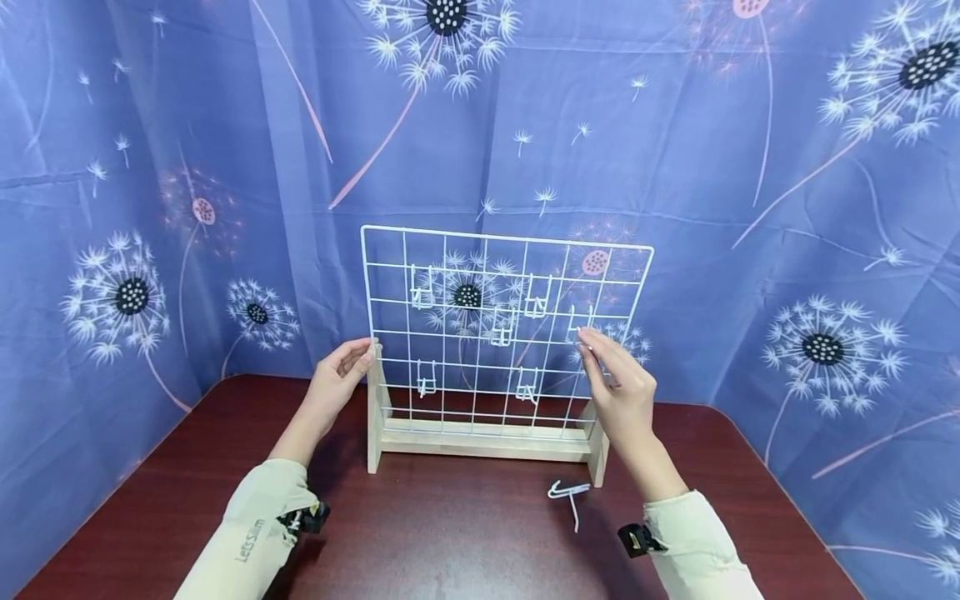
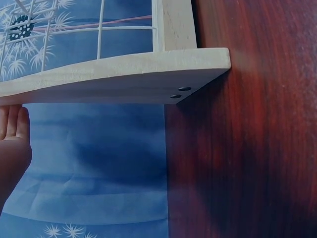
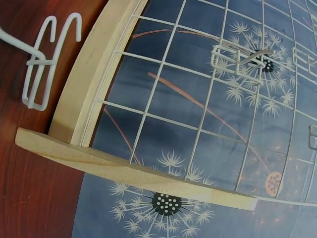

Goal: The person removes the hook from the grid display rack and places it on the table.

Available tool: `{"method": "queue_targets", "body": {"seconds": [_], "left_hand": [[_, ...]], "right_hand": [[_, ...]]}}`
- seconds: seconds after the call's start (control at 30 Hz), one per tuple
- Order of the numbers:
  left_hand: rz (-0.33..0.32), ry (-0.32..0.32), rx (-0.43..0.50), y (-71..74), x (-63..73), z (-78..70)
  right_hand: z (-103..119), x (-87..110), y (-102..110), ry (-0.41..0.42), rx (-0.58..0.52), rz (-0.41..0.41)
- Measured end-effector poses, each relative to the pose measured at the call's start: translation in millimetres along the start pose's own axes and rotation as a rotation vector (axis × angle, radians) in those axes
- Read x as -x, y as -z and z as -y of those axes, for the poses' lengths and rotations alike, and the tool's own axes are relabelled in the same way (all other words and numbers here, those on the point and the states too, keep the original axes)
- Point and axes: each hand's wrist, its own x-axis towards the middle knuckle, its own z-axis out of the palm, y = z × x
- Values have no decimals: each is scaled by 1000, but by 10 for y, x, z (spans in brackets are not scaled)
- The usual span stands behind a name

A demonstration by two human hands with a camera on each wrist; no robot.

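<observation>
A white wire grid rack (image 1: 465, 339) stands upright in a wooden base (image 1: 480, 446) on the table. My left hand (image 1: 335, 383) grips the rack's left side near the top of the wooden side post (image 1: 374, 417); the left wrist view has its fingers (image 2: 15, 124) against the wood. At the grid's right side my right hand (image 1: 624, 390) pinches a white wire hook (image 1: 581, 318) by its front end, the hook lying against the wires. Another white wire hook (image 1: 572, 494) lies loose on the table in front of the base's right end. My right hand is out of the right wrist view.
Several more white hooks hang on the grid, among them an upper left hook (image 1: 422, 292) and a lower right hook (image 1: 527, 387). The dark red table (image 1: 450, 533) backs onto a blue dandelion-print curtain (image 1: 247, 167) that also rises along both sides.
</observation>
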Motion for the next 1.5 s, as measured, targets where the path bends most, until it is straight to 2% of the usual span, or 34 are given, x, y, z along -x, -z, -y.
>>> {"method": "queue_targets", "body": {"seconds": [0.37,0.47,0.6,0.73,1.13,1.33,1.5], "left_hand": [[-1,-24,1,5,17,10],[0,-15,-8,-2,39,-116],[4,2,-28,17,29,-140],[-1,-1,-32,42,4,-7],[2,-27,-16,11,28,28],[10,-31,-4,-1,14,-34],[14,-36,-8,-39,66,-200]], "right_hand": [[56,113,102,69,1,13],[57,122,121,90,-4,22],[70,128,132,117,-13,30],[97,148,143,137,-12,50],[169,236,199,204,-9,88],[190,258,219,242,10,111],[204,277,218,293,3,140]]}}
